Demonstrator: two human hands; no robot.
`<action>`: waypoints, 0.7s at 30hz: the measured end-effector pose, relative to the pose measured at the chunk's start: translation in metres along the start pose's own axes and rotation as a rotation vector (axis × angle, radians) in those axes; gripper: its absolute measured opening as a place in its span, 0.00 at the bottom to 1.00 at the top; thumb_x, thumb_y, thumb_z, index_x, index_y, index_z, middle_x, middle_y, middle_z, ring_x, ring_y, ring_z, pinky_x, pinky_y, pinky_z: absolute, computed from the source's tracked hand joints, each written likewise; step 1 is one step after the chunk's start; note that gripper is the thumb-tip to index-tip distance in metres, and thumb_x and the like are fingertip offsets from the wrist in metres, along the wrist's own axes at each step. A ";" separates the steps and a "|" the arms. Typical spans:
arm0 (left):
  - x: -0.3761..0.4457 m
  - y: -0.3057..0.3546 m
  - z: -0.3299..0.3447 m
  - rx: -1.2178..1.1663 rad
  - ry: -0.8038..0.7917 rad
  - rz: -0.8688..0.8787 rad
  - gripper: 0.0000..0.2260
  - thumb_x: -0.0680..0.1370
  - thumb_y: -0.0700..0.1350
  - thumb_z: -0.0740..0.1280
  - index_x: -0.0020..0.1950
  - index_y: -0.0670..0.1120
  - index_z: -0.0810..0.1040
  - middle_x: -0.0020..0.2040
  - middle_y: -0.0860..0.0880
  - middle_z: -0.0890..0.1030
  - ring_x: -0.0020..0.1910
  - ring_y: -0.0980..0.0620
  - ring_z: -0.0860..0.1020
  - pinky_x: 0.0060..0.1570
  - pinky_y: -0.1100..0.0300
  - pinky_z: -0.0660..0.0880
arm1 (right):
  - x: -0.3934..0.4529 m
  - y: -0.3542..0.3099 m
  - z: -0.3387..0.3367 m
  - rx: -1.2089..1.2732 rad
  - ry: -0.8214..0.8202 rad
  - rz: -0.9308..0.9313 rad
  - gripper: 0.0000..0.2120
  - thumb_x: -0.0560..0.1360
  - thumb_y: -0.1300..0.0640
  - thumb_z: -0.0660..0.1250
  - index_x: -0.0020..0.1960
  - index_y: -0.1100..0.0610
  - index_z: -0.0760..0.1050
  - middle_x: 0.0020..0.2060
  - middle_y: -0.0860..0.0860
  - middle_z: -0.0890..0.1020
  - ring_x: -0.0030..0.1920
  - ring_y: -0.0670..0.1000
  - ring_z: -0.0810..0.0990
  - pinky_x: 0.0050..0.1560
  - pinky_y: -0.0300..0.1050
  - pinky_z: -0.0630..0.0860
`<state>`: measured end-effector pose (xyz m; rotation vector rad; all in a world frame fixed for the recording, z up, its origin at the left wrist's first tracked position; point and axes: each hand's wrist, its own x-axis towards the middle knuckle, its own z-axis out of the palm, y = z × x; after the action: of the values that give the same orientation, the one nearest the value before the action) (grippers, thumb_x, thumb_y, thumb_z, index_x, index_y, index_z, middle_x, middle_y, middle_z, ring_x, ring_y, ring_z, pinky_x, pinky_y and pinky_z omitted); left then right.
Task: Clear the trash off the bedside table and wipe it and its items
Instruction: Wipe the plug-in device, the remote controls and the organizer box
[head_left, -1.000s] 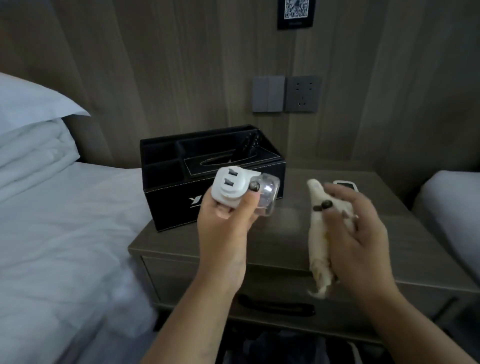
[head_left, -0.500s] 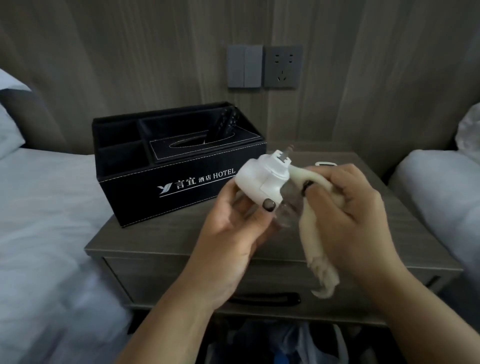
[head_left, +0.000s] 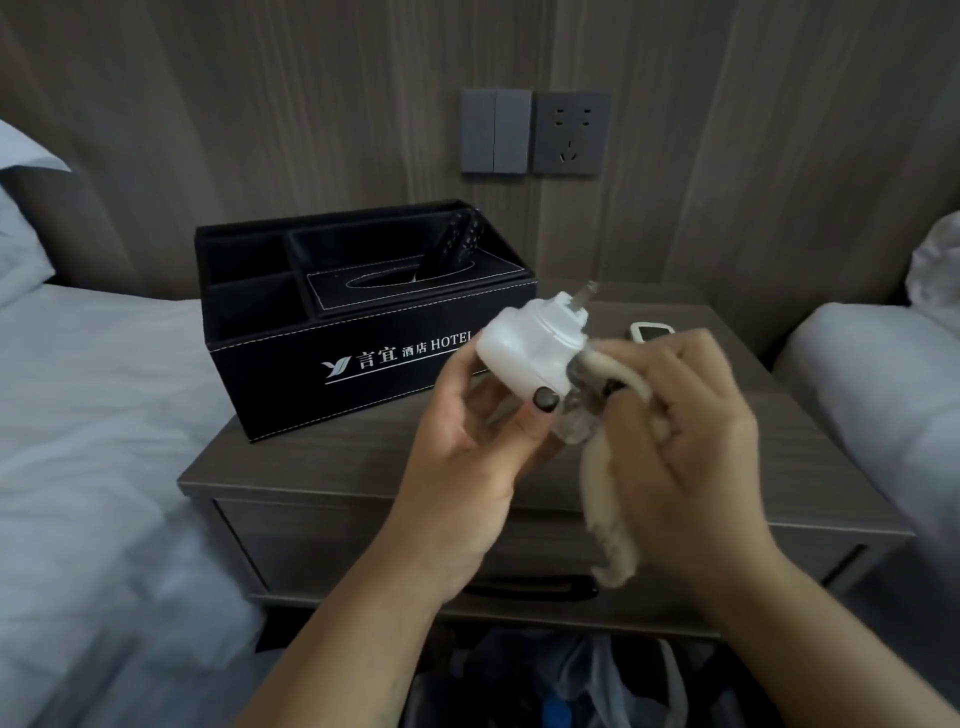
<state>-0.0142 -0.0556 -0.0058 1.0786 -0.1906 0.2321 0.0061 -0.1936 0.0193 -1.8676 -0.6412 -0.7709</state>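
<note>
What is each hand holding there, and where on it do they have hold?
The left hand grips the white plug-in device round its white body. The right hand holds a cream cloth, bunched in its fingers, against the device's clear end.

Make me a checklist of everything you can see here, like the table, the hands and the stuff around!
Surface: wooden bedside table, drawer below.
Job's things: white plug-in device in the left hand; cream cloth in the right hand, rubbing the device.
Clutter: black hotel box holding a remote; small white gadget behind the hands.
Grippers: both gripping.
Cables: nothing seen.
Surroundings: beds either side, wall socket, switch.
</note>
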 end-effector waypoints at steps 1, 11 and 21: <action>0.000 0.001 0.000 -0.008 0.031 0.007 0.25 0.72 0.44 0.75 0.68 0.47 0.73 0.60 0.44 0.81 0.57 0.44 0.81 0.49 0.55 0.79 | -0.004 -0.002 0.004 0.009 -0.026 -0.044 0.14 0.73 0.68 0.60 0.54 0.60 0.80 0.44 0.51 0.75 0.45 0.41 0.74 0.46 0.27 0.68; 0.000 -0.005 0.007 -0.047 -0.115 0.042 0.25 0.74 0.44 0.72 0.69 0.43 0.72 0.63 0.43 0.80 0.63 0.42 0.78 0.57 0.52 0.77 | -0.003 0.008 0.011 0.381 0.139 0.578 0.16 0.76 0.65 0.61 0.45 0.47 0.83 0.45 0.50 0.82 0.44 0.42 0.79 0.47 0.37 0.73; 0.004 -0.011 0.006 0.084 0.019 0.103 0.26 0.75 0.46 0.72 0.71 0.44 0.69 0.63 0.46 0.80 0.62 0.44 0.78 0.54 0.55 0.78 | -0.003 -0.003 0.009 0.558 0.200 0.779 0.15 0.76 0.62 0.60 0.36 0.51 0.82 0.27 0.43 0.78 0.30 0.40 0.76 0.31 0.34 0.73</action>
<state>-0.0071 -0.0654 -0.0117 1.1510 -0.2211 0.3451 0.0044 -0.1842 0.0158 -1.3290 0.0362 -0.2164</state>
